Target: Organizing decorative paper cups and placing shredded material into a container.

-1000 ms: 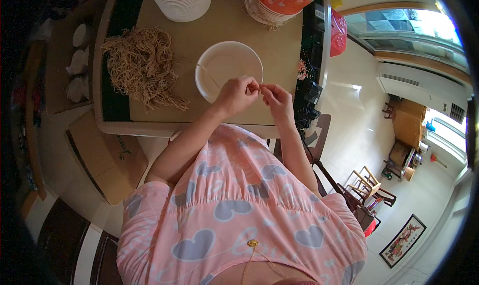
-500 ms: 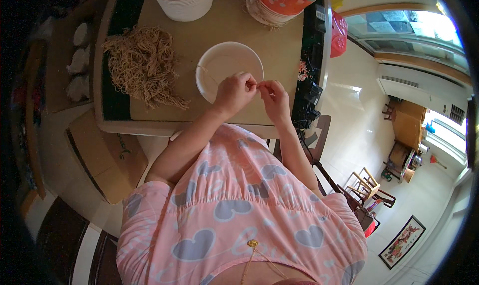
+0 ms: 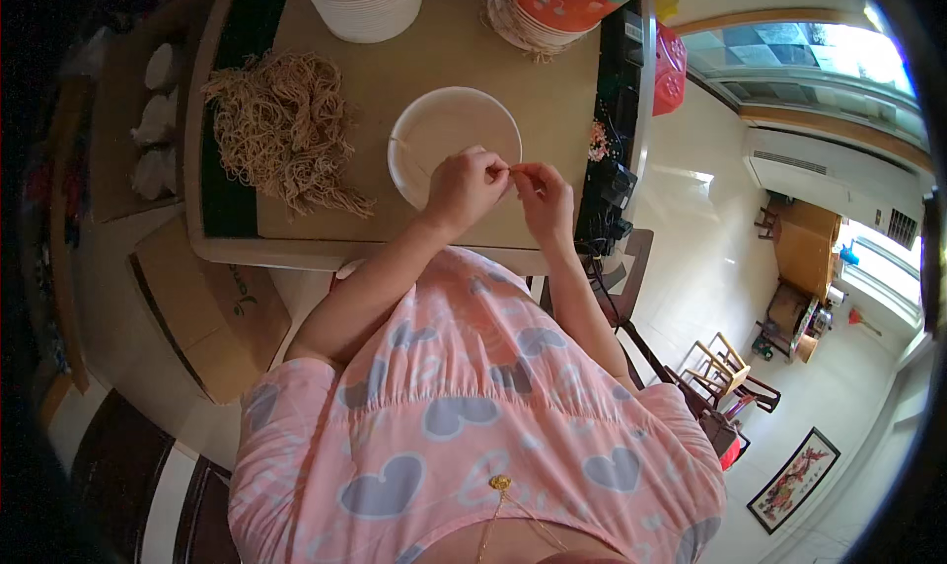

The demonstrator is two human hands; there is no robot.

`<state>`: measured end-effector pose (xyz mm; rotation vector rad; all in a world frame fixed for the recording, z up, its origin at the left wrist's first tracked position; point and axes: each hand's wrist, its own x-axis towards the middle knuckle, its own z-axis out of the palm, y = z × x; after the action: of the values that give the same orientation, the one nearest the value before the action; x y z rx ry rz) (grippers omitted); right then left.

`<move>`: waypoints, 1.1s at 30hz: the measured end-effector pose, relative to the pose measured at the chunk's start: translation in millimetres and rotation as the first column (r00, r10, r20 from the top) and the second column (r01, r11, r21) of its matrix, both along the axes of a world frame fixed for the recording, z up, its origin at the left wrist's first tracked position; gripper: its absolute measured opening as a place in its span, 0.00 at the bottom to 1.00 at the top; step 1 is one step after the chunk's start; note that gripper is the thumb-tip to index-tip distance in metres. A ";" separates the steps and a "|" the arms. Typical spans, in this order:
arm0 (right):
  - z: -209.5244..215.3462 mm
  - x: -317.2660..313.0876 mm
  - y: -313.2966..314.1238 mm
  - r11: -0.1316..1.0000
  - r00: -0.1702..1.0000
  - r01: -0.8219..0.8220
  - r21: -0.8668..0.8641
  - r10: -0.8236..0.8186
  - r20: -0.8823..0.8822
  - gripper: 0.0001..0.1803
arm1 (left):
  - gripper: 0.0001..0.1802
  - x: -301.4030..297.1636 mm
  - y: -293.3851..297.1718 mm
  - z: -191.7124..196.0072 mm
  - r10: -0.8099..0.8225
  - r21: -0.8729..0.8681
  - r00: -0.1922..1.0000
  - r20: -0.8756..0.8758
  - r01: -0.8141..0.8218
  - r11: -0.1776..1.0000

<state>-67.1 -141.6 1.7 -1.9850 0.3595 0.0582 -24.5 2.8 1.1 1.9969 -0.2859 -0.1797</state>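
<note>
Finding left hand (image 3: 464, 186) and right hand (image 3: 546, 201) with fingertips (image 3: 503, 168) pinched closed, seemingly on the tan strand (image 3: 397, 142) showing at the left rim of the white bowl (image 3: 455, 120), I judge it light, limp, easily frayed, best gripped near its end

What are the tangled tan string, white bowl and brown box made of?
Tangled tan string: matte, perhaps jute or cotton, judging by its fuzzy strands.
White bowl: paper or plastic, unclear which; even, smooth-looking surface.
Brown box: apparently matte cardboard, from its flat tan panels.
</note>
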 end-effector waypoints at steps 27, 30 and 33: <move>33.8 21.1 13.2 0.813 0.932 -0.347 -0.467 0.357 -0.072 0.05 | 0.05 8.0 17.2 -14.3 0.002 -0.104 0.940 -0.342 -0.041 0.994; 32.3 22.0 12.1 0.814 0.925 -0.355 -0.459 0.376 -0.050 0.06 | 0.05 10.2 16.4 -16.1 0.012 -0.075 0.943 -0.332 -0.039 0.996; 30.6 20.1 10.4 0.870 0.941 -0.325 -0.370 0.337 -0.034 0.05 | 0.05 9.2 15.7 -18.5 0.024 -0.032 0.948 -0.316 -0.036 0.999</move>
<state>-47.1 -131.2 32.4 -2.4052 -0.0012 0.1898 -15.4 18.5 -17.4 1.8995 -0.0525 -0.4662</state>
